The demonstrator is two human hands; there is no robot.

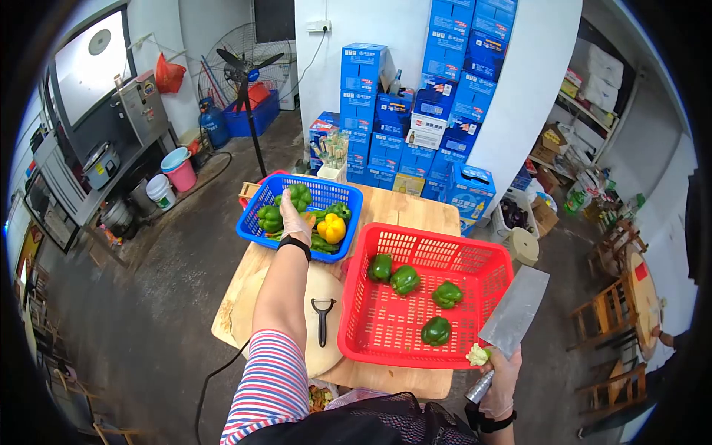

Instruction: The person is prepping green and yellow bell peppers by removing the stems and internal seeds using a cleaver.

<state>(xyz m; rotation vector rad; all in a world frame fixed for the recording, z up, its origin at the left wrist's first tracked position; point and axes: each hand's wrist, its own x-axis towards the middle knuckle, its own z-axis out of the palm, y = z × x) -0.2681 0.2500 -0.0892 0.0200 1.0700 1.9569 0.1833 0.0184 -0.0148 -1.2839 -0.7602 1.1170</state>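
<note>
My left hand, in a clear glove, reaches into the blue basket and grips a green bell pepper; its fingers are partly hidden behind the pepper. Around it lie more green peppers and a yellow bell pepper. My right hand, also gloved, holds a cleaver by its metal handle, blade pointing up and away. A pale pepper core with seeds sits against the fingers of that hand. In the red basket are several green bell peppers.
A black peeler lies on the round cutting board, on a wooden table. Under the near edge is a bag of scraps. Stacked blue boxes and a standing fan are behind. Another person's hand shows at right.
</note>
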